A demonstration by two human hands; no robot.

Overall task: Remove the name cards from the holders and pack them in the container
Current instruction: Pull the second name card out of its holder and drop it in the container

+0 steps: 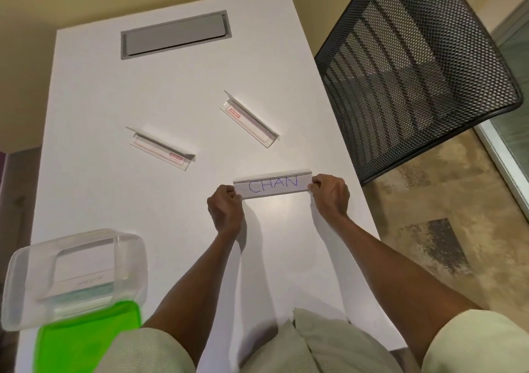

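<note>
Table [94,100]: smooth white rectangular top; a grey oblong hatch [175,34] is recessed near its far edge.
Held holder [273,186]: clear plastic strip, long and narrow, near the table's right edge; it carries a white card [274,185] lettered CHAN in blue ink.
Left hand [224,210]: fingers curled, pinching the holder's left end.
Right hand [330,193]: fingers curled, pinching the holder's right end; whether either hand grips the card or only the plastic cannot be told.
Middle holder [160,149]: clear, angled strip lying flat toward the table's centre, left of the held one, with a small red label at its right end.
Far holder [249,119]: the same clear form, lying aslant toward the right edge, well apart from the middle one, with a red label at its far end.
Container [74,278]: translucent rounded-rectangular box at the near left corner; a white card with faint writing lies on its floor.
Lid [86,341]: bright green, glossy, with rounded corners; it sits against the container's near side at the table's near edge.
Chair [415,66]: black mesh back, beyond the right edge.
Floor [446,229]: mottled tan with dark patches.
</note>
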